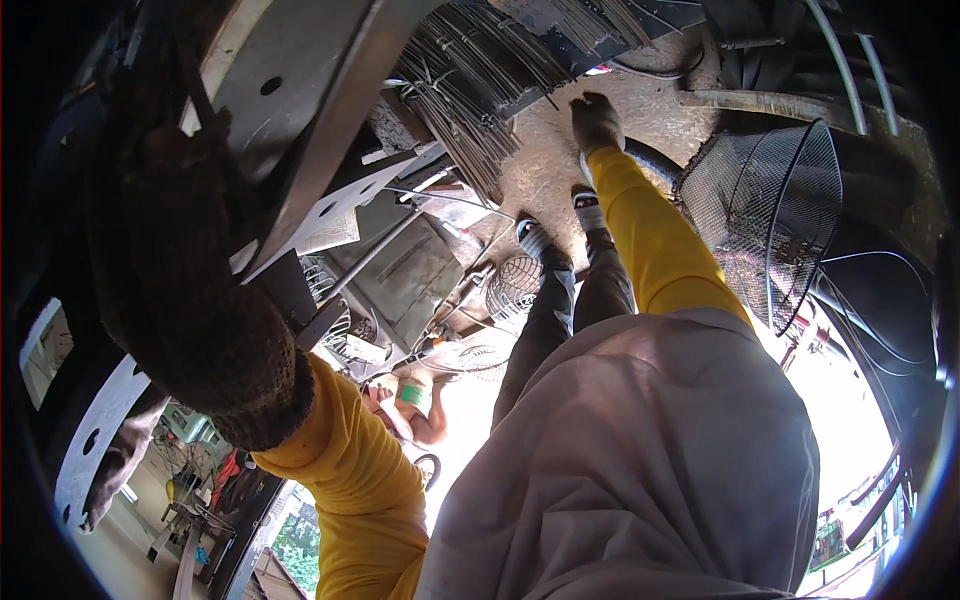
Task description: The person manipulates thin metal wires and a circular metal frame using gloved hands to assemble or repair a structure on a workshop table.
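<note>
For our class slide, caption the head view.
Right hand over the floor, framed by thin rods and a mesh basket.

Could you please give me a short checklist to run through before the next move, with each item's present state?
1. Left hand gloved: ok; a dark knit glove meets the yellow sleeve.
2. Left hand's grip: cannot tell; the fingers are lost in shadow near the metal beam.
3. Right hand free: cannot tell; nothing shows in it, but its palm is hidden.
4. Feet off the thin rods: ok; the rods lie apart from them.
5. Space beside the left leg clear: not ok; a round wire cage is close by.
6. Mesh basket off the right sleeve: cannot tell; they appear close.
</note>
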### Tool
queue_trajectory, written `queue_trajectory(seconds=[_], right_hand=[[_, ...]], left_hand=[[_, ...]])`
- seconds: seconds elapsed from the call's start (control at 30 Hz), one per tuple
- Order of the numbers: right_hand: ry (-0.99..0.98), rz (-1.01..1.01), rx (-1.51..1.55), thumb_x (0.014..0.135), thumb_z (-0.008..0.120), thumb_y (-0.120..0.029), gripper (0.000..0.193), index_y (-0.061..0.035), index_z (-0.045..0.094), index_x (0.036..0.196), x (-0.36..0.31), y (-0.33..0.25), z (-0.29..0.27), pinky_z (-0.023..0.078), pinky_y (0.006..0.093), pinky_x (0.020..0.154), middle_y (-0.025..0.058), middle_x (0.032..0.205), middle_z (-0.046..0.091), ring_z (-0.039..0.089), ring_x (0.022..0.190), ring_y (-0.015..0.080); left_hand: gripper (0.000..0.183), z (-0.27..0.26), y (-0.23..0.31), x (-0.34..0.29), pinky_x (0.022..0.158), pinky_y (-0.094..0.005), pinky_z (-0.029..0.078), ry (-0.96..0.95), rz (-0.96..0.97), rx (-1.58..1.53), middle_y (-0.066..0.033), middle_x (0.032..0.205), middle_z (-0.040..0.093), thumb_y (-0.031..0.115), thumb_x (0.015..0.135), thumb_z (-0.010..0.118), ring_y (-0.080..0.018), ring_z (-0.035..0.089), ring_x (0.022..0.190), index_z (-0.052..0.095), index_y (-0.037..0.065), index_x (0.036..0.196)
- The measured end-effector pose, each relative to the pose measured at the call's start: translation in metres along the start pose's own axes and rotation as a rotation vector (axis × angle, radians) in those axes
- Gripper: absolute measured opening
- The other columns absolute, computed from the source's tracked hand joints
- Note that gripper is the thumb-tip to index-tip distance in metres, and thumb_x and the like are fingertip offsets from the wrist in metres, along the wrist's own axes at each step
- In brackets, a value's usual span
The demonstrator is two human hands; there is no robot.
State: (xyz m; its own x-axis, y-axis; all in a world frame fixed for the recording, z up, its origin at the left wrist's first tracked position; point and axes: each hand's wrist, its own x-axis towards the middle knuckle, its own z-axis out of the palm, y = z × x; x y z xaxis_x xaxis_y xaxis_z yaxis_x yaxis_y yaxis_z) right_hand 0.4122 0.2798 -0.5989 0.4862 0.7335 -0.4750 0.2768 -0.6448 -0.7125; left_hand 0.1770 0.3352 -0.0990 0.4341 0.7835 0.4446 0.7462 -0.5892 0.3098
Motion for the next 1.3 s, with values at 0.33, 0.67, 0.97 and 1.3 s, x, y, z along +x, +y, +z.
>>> queue_trajectory(seconds=[0.33,0.67,0.97,1.3], right_hand=[[-0.167,-0.161,-0.358,0.098,0.043,-0.047,0.048,-0.0119,0.063,0.125,0.056,-0.031,-0.002,0.049,0.0495,0.098,0.0208,0.123,0.066,0.062,0.113,0.0411],[-0.232,-0.375,-0.794,0.092,0.055,-0.018,0.026,-0.009,0.065,0.114,0.065,-0.055,-0.008,0.055,0.0489,0.087,0.0192,0.11,0.071,0.069,0.105,0.0356],[-0.385,-0.294,-0.945,0.093,0.054,-0.027,0.031,-0.0085,0.073,0.11,0.022,-0.033,-0.05,0.054,0.0461,0.092,0.0165,0.116,0.071,0.069,0.109,0.0325],[-0.46,-0.283,-0.683,0.092,0.055,-0.043,0.046,-0.0087,0.066,0.121,0.011,-0.013,-0.06,0.05,0.0482,0.098,0.0221,0.12,0.067,0.065,0.111,0.0387]], left_hand=[[0.034,-0.001,0.002,-0.001,0.083,-0.0324,0.059,0.004,-0.027,-0.008,-0.0141,0.115,0.07,0.007,0.094,0.065,-0.0232,0.07,0.094,0.063,-0.002,0.126],[0.035,-0.002,0.008,-0.006,0.082,-0.0328,0.059,0.016,-0.066,-0.008,-0.0141,0.114,0.07,0.008,0.094,0.066,-0.0233,0.07,0.093,0.063,-0.002,0.127],[0.035,0.003,0.01,-0.005,0.082,-0.0332,0.059,0.036,-0.085,-0.034,-0.014,0.114,0.07,0.009,0.094,0.066,-0.0235,0.07,0.092,0.063,-0.002,0.127],[0.036,0.001,0.013,-0.011,0.082,-0.0336,0.059,0.05,-0.132,-0.044,-0.014,0.113,0.071,0.01,0.094,0.067,-0.0236,0.07,0.091,0.063,-0.003,0.128]])
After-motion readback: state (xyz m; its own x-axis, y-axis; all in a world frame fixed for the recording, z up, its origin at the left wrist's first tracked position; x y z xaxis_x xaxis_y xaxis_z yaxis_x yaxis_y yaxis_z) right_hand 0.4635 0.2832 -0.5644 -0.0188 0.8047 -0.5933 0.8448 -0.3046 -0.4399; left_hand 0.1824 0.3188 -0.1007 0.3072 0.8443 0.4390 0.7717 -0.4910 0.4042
